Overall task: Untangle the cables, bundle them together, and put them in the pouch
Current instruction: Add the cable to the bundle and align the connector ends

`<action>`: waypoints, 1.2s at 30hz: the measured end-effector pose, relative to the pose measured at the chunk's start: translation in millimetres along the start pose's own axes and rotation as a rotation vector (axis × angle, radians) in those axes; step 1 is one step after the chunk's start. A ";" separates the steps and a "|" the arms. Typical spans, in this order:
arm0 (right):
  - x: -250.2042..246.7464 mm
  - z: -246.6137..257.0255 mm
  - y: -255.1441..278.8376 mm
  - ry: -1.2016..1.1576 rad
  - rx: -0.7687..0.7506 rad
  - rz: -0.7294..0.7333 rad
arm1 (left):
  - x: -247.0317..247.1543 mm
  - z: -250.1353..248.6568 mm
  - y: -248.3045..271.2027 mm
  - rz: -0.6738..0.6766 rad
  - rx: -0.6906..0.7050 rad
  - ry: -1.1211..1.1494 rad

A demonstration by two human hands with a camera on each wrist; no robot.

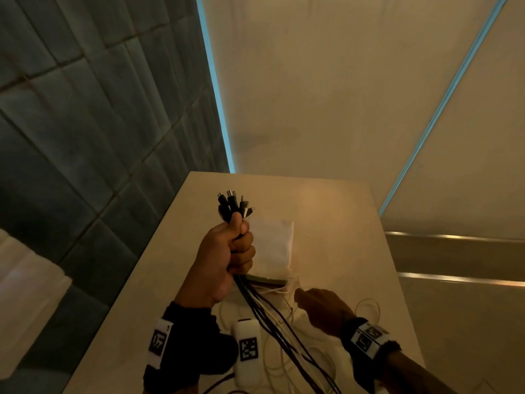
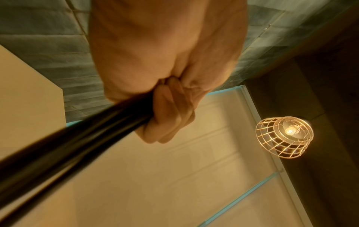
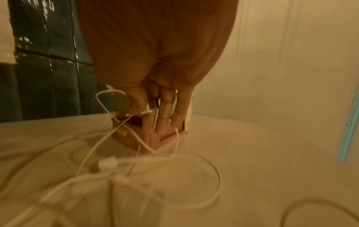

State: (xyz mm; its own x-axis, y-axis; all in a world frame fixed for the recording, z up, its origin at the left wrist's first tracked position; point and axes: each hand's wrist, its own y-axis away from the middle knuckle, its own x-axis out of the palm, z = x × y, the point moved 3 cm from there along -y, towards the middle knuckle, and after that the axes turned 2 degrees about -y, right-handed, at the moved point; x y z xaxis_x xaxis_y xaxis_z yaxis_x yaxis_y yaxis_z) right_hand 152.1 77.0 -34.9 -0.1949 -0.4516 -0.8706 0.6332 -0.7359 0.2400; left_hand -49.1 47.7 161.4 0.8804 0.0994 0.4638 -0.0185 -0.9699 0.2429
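My left hand (image 1: 235, 251) is raised over the table and grips a bundle of black cables (image 1: 279, 331) in a fist. Their plugs (image 1: 233, 204) stick up above the thumb. In the left wrist view the fist (image 2: 165, 121) wraps the dark cables (image 2: 77, 145). A white pouch (image 1: 274, 245) lies flat on the table behind that hand. My right hand (image 1: 318, 308) is low at the pouch's near end. In the right wrist view its thumb and forefinger (image 3: 153, 109) pinch a thin white cable (image 3: 108, 98), and the other fingers point down at the pouch's edge (image 3: 170, 136).
Loose white cables (image 1: 287, 368) (image 3: 194, 204) loop over the beige table (image 1: 355, 217) near me. A dark tiled wall (image 1: 85, 123) runs along the left. A wire-cage lamp (image 2: 283, 136) hangs overhead. The table's far end and right side are bare.
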 end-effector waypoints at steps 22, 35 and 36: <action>-132.7 99.9 9.4 -1.661 -0.126 -0.489 | 16.1 45.4 -10.4 -0.040 0.136 -0.513; -122.7 108.1 13.2 -1.210 -0.182 -0.381 | 12.3 30.6 -4.5 -0.249 0.245 -0.204; -120.2 108.3 13.9 -1.241 -0.203 -0.358 | 12.0 30.7 -4.9 -0.240 0.242 -0.160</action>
State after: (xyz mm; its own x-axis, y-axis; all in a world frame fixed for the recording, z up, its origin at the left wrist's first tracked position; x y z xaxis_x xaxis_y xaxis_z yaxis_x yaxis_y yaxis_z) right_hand 103.2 66.4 119.6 -0.8625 -0.4897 0.1279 0.4825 -0.8718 -0.0847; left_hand -23.9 46.8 139.6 0.9091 0.3130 0.2748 0.2933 -0.9495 0.1112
